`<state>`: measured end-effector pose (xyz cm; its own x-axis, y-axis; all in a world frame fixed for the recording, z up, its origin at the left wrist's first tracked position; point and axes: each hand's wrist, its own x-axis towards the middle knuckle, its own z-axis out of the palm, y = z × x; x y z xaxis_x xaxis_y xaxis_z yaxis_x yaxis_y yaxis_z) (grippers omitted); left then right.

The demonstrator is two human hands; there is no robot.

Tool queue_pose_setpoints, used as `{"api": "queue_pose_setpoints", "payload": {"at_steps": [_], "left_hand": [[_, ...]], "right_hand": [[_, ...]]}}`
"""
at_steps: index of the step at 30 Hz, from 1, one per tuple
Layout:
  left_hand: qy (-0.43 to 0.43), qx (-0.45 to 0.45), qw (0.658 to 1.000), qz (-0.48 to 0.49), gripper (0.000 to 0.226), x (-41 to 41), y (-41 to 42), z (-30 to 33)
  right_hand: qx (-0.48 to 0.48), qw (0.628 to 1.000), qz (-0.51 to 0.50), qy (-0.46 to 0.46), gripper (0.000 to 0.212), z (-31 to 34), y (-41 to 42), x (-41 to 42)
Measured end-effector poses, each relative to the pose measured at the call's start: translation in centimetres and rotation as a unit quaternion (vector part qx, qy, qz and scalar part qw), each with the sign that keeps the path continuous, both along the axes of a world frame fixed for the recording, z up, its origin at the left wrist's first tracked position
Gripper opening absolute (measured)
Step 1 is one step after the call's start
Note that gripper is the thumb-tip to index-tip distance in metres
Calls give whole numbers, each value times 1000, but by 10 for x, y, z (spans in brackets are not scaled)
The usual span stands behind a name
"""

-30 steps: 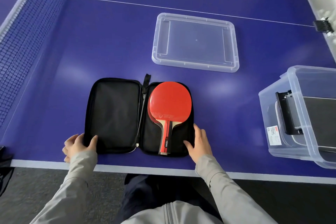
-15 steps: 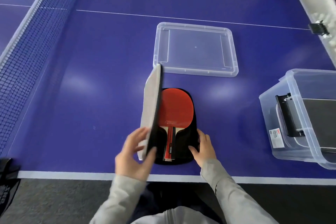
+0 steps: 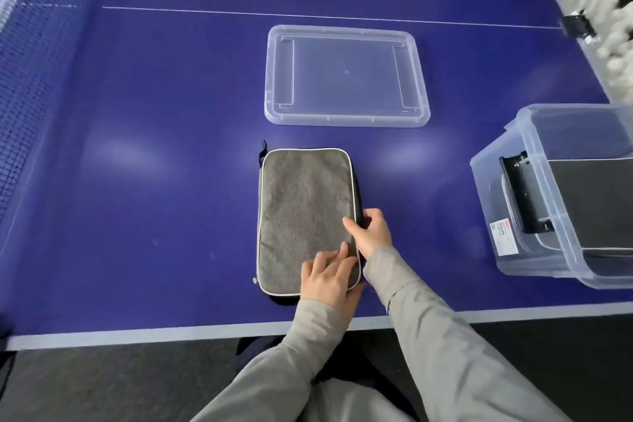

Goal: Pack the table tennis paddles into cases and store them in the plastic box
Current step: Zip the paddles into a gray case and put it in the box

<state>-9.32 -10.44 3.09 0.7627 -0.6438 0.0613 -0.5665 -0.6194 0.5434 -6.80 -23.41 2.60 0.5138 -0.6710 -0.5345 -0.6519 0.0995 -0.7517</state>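
Note:
A grey paddle case point(image 3: 301, 209) with a white edge lies folded over on the blue table, near the front edge. The red paddle is hidden inside it. My left hand point(image 3: 329, 276) rests flat on the case's near right corner, fingers straight. My right hand point(image 3: 371, 231) grips the case's right edge, thumb on top and fingers curled round the side. A clear plastic box point(image 3: 534, 216) stands at the right, with dark cases inside it.
The box's clear lid point(image 3: 346, 75) lies flat beyond the case. The net point(image 3: 30, 86) runs along the left. A white ledge with a black clip point(image 3: 579, 27) sits at the far right. The table's front edge point(image 3: 171, 332) is just below my hands.
My left hand swung the case's left half over onto the paddle, so the case is now folded over. My right hand moved up the case's right edge.

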Motion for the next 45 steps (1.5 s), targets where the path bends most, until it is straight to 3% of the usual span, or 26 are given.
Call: {"api": "queue_pose_setpoints", "payload": {"at_steps": [3,6,8,10,12,19,23,27,31,36,39,41,45], "left_hand": [[-8,-19,997,72,39,26,18,-5],[104,-2,960,260,53,72,45,-10],[253,-24,905,341,68,100,58,-14],[414,-122,821,373,77,120,60,-16],[492,-166,760,390,77,133,55,-15],[483,-73,784,384,66,149,36,-17],[505,-82,783,354,42,151,32,-15],[504,-90,789,338,51,145,29,-16],[510,-143,783,326,52,138,28,-15],[504,-214,774,318,69,134,25,-4],[492,-254,761,339,71,129,20,4],[493,-286,734,369,71,125,19,7],[458,-340,686,451,64,125,15,21]], "right_hand": [[-12,1000,1,22,33,-4,0,3],[-24,1000,0,17,36,-9,2,2],[-26,1000,-6,8,37,-12,3,-1],[-14,1000,-4,8,38,-13,4,-3],[1,1000,-3,2,39,-15,4,-4],[-8,999,25,22,38,-18,1,-5],[-10,998,34,52,41,-20,-4,-6],[-14,997,40,63,42,-22,-8,-8],[-3,998,38,57,42,-22,-11,-7],[-14,999,36,33,44,-15,-17,-11],[-93,995,21,-4,49,-3,-14,-18],[-192,981,20,-38,50,7,-7,-24],[-401,911,44,-83,37,23,17,-44]]}}
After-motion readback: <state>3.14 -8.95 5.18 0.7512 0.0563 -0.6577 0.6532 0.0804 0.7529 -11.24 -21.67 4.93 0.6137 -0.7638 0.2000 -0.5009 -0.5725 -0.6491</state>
